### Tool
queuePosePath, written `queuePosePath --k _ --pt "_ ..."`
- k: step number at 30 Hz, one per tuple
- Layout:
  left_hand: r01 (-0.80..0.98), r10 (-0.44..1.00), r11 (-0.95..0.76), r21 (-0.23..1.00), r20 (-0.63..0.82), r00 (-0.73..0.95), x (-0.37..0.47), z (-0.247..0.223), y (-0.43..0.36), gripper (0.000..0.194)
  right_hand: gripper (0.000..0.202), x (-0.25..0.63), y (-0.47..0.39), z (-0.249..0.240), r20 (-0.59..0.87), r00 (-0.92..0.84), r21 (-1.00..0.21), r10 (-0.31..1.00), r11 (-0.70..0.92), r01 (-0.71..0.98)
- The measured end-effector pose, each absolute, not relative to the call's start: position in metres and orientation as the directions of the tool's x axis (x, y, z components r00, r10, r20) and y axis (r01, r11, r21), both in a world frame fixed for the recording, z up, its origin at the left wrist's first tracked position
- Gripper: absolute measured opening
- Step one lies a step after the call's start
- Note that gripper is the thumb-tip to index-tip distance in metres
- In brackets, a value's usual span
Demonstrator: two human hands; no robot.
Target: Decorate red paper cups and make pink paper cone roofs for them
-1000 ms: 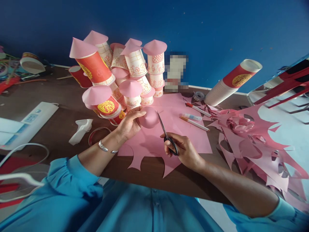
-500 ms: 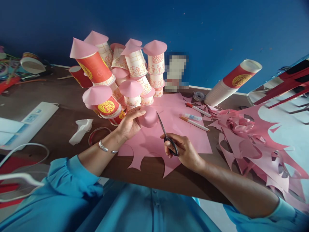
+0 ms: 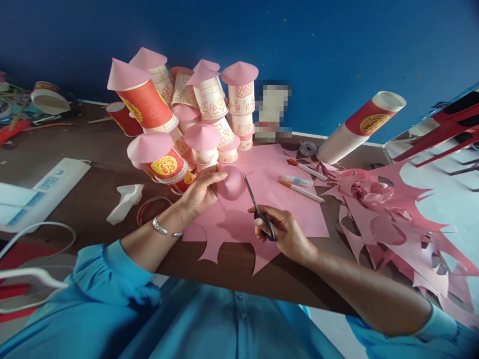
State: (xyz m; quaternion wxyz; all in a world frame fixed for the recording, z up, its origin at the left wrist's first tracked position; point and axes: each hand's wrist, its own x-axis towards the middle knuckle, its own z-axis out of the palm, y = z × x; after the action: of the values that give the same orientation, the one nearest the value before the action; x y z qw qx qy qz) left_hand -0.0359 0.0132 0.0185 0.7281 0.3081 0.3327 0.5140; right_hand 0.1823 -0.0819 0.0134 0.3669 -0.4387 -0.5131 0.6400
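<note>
My left hand point(image 3: 205, 188) pinches the left edge of a round pink paper disc point(image 3: 232, 184), thumb on top, and holds it above the table. In my right hand point(image 3: 279, 230) is a pair of scissors point(image 3: 265, 224) with black handles, its blades pointing up beside the disc's right edge. Whether the blades touch the paper I cannot tell. Under both hands lies a large pink sheet point(image 3: 299, 217) with curved cut-outs along its near edge. Just beyond my left hand stand several decorated paper cups point(image 3: 204, 154) capped with pink paper cones point(image 3: 203, 135).
A leaning stack of paper cups point(image 3: 361, 129) stands at the back right, near a tape roll point(image 3: 308, 148). Markers point(image 3: 303, 191) and a glue stick point(image 3: 297, 181) rest on the sheet. Pink scraps point(image 3: 392, 234) pile up rightward. A power strip point(image 3: 48, 187) lies left.
The pink disc has turned slightly in my left hand and sits a little further right, showing more of its round face. The scissors have barely moved.
</note>
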Motion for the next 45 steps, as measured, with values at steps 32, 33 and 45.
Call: queuePosePath --k 32,33,45 --pt "-0.555 0.965 0.251 0.793 -0.157 0.211 -0.0352 0.0191 0.0131 0.013 0.046 0.1825 -0.0835 0.0185 -0.172 -0.356 -0.983 0.918 -0.184 0.002" --pt "-0.557 0.966 0.247 0.793 -0.156 0.207 -0.0351 0.0193 0.0132 0.013 0.046 0.1825 -0.0834 0.0184 -0.175 -0.357 -0.982 0.918 -0.186 0.002" --pt "-0.525 0.953 0.273 0.806 -0.153 0.261 -0.036 0.0198 0.0122 0.016 0.049 0.1819 -0.0826 0.0176 -0.192 -0.35 -0.979 0.917 -0.205 0.0"
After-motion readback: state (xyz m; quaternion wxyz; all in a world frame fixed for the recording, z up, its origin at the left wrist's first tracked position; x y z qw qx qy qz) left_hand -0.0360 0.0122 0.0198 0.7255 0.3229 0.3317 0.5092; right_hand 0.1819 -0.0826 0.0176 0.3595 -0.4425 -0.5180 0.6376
